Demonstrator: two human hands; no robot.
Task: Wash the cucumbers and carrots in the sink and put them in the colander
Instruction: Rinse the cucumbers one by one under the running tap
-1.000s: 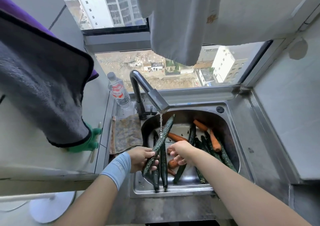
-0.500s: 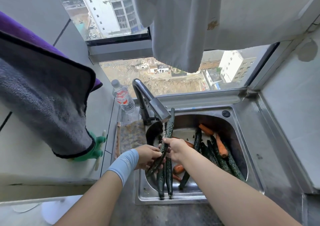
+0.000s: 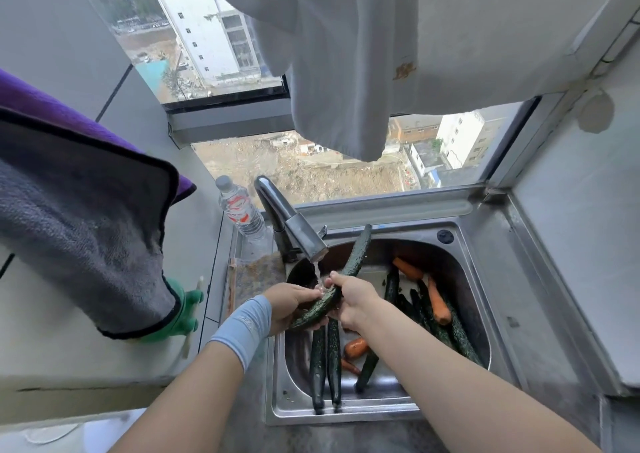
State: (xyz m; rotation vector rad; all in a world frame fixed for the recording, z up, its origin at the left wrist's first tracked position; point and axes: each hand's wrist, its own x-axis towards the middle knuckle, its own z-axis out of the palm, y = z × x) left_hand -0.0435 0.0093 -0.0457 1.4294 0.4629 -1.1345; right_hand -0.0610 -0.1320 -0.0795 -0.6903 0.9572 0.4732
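1. Held cucumber (image 3: 350,262): kept over the sink (image 3: 381,412), below the faucet (image 3: 294,230). The long axis is tilted. The low end is near and to the left, and the tip is raised far and to the right, past the spout.
2. Left hand (image 3: 291,305): fingers are curled round the low, near end from beneath. A light-blue cuff (image 3: 242,328) is worn at the wrist.
3. Right hand (image 3: 353,300): wrapped round the shaft just beyond the left hand, with the thumb on top. The two hands are nearly touching.
4. Governing relation: most of the free length lies beyond the right hand, away from the body. The water stream (image 3: 317,274) falls where the hands meet, so the far part is judged unrinsed as held. It would have to be drawn back along its axis, or rubbed by the right hand, which is the nearer one.
5. Other cucumbers (image 3: 320,366) and carrots (image 3: 438,303): lying in the basin. No colander is in view.
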